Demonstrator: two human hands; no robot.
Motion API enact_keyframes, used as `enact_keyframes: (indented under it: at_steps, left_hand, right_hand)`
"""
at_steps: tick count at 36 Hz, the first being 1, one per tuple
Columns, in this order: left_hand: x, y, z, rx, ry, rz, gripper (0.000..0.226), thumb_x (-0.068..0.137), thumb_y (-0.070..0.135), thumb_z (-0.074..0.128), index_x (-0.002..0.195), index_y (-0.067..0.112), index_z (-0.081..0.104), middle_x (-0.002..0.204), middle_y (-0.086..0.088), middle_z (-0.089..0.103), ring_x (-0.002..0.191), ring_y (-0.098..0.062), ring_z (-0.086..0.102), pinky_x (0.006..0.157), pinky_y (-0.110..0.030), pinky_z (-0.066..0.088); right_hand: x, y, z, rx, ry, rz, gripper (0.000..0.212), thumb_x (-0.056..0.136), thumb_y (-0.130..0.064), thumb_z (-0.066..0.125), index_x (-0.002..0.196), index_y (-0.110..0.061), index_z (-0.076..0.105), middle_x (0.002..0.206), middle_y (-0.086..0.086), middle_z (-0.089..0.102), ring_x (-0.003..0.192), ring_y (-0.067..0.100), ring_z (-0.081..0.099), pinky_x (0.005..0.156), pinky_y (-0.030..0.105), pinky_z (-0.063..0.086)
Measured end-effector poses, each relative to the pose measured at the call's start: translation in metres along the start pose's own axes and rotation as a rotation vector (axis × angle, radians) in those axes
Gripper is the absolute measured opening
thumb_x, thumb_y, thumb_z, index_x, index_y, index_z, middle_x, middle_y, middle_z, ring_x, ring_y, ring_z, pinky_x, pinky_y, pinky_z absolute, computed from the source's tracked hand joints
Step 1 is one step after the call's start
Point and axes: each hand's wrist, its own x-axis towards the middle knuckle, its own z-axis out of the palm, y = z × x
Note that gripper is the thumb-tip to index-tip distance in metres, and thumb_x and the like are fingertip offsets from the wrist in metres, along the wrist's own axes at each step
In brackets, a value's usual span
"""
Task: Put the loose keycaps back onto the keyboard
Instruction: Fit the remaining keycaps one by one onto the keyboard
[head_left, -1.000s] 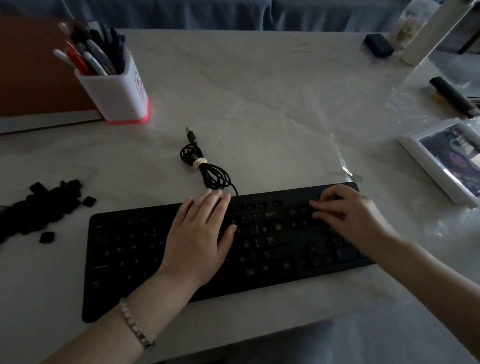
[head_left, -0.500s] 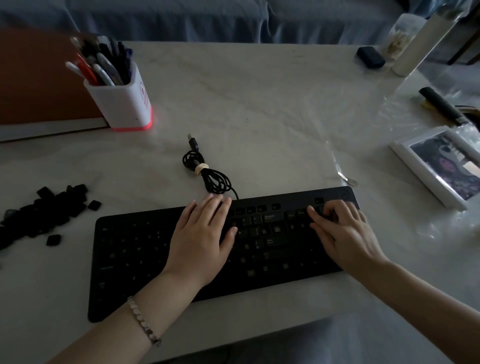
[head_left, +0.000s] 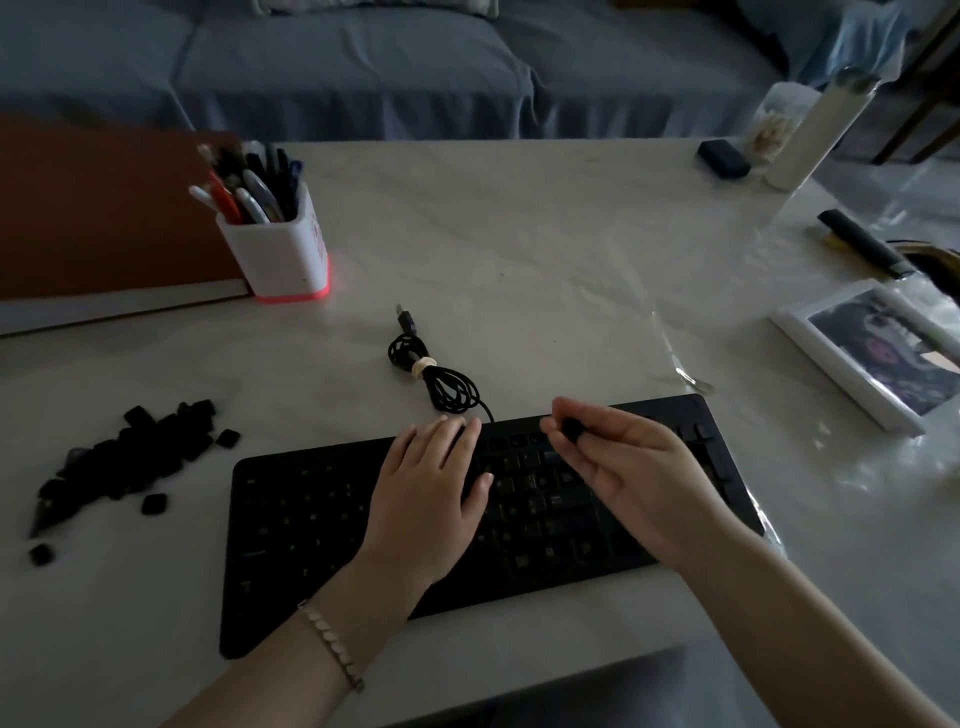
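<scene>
Listing what I see from the head view, item by item.

- Keyboard (head_left: 311, 519): black, lying near the front edge of the white bench (head_left: 519, 249). The light is too dim to tell which keys are seated.
- Left grip (head_left: 426, 499): flat, fingers straight and close together, resting on the middle of the keyboard and holding nothing. Beaded bracelet (head_left: 332, 644) at the wrist.
- Right grip (head_left: 628, 478): raised over the keyboard's right half, palm turned inward. Thumb and fingertips pinch one black keycap (head_left: 573, 429).
- Loose keycaps (head_left: 140, 452): a black heap on the bench, left of the keyboard and apart from it, with a few strays on its near side.
- Cable (head_left: 441, 384): coiled, tied with a pale band, just beyond the keyboard's far edge.
- Pen pot (head_left: 280, 249): white with a red base, far left, full of pens, beside a brown folder (head_left: 104, 218).
- Framed picture (head_left: 872, 358): right of the keyboard, apart from it.
</scene>
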Motion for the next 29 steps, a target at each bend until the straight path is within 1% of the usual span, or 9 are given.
enact_keyframes:
  at_steps: [3,5,10,14,16,19,24,27,29]
  left_hand:
    - [0.0,-0.001,0.001,-0.007,0.002,0.006,0.054,0.089,0.04,0.036,0.13,0.01,0.056,0.125,-0.006,0.061,0.118,-0.021,0.054,0.104,-0.035,0.028]
    - [0.0,-0.001,0.001,-0.009,0.0,0.008,0.054,0.09,0.041,0.036,0.13,0.011,0.055,0.126,-0.006,0.06,0.119,-0.02,0.053,0.105,-0.035,0.028]
    - [-0.001,-0.002,0.003,-0.015,0.003,0.012,0.053,0.091,0.041,0.037,0.131,0.011,0.055,0.126,-0.005,0.059,0.121,-0.02,0.052,0.105,-0.036,0.03]
    - [-0.001,-0.001,0.004,-0.023,0.028,0.022,0.053,0.09,0.04,0.038,0.13,0.01,0.055,0.126,-0.006,0.059,0.121,-0.02,0.052,0.105,-0.036,0.03]
    - [-0.002,-0.001,0.004,-0.022,0.037,0.025,0.052,0.091,0.04,0.038,0.13,0.01,0.055,0.126,-0.006,0.06,0.121,-0.02,0.052,0.105,-0.036,0.03]
    - [-0.002,-0.001,0.004,-0.024,0.05,0.025,0.052,0.09,0.039,0.039,0.13,0.01,0.056,0.126,-0.006,0.06,0.12,-0.02,0.052,0.106,-0.036,0.03]
    - [-0.002,0.0,0.004,-0.021,0.063,0.028,0.052,0.09,0.039,0.04,0.129,0.01,0.057,0.125,-0.007,0.06,0.12,-0.021,0.053,0.105,-0.037,0.03]
    - [-0.002,0.0,0.004,-0.015,0.053,0.028,0.052,0.091,0.039,0.039,0.13,0.01,0.055,0.126,-0.007,0.06,0.12,-0.021,0.052,0.106,-0.037,0.029]
    - [-0.002,0.0,0.003,-0.015,0.048,0.024,0.052,0.091,0.04,0.038,0.13,0.01,0.055,0.126,-0.007,0.059,0.121,-0.02,0.05,0.106,-0.036,0.029]
  right_hand:
    - [-0.005,0.0,0.012,0.083,-0.04,0.047,0.029,0.089,0.015,0.037,0.097,0.007,0.063,0.087,0.015,0.071,0.088,0.018,0.069,0.074,0.019,0.055]
    - [-0.008,-0.001,0.015,0.107,-0.053,0.068,0.028,0.088,0.011,0.041,0.094,0.006,0.067,0.091,0.017,0.071,0.087,0.019,0.069,0.072,0.019,0.055]
    - [-0.014,-0.003,0.018,0.119,-0.011,0.103,0.025,0.074,-0.006,0.053,0.09,0.003,0.069,0.084,0.017,0.071,0.073,0.017,0.07,0.061,0.018,0.055]
    - [-0.019,-0.004,0.019,0.141,0.028,0.159,0.022,0.073,-0.013,0.055,0.073,-0.004,0.075,0.077,0.017,0.07,0.065,0.015,0.069,0.055,0.017,0.054]
    - [-0.02,-0.005,0.019,0.165,0.062,0.2,0.021,0.073,-0.014,0.056,0.071,-0.001,0.073,0.077,0.019,0.07,0.063,0.015,0.069,0.053,0.017,0.054]
    - [-0.02,-0.007,0.019,0.224,0.067,0.271,0.023,0.072,-0.012,0.056,0.075,0.004,0.072,0.085,0.023,0.07,0.068,0.016,0.071,0.053,0.017,0.054]
    - [-0.023,-0.008,0.015,0.262,0.049,0.294,0.031,0.069,0.001,0.052,0.096,0.011,0.065,0.093,0.026,0.069,0.073,0.019,0.072,0.054,0.017,0.055]
    - [-0.025,-0.007,0.013,0.218,0.02,0.268,0.026,0.067,0.0,0.055,0.088,0.009,0.068,0.092,0.025,0.069,0.075,0.021,0.072,0.053,0.02,0.055]
    - [-0.026,-0.006,0.013,0.184,-0.001,0.26,0.029,0.06,-0.005,0.063,0.086,0.005,0.07,0.093,0.023,0.07,0.076,0.021,0.072,0.053,0.023,0.055]
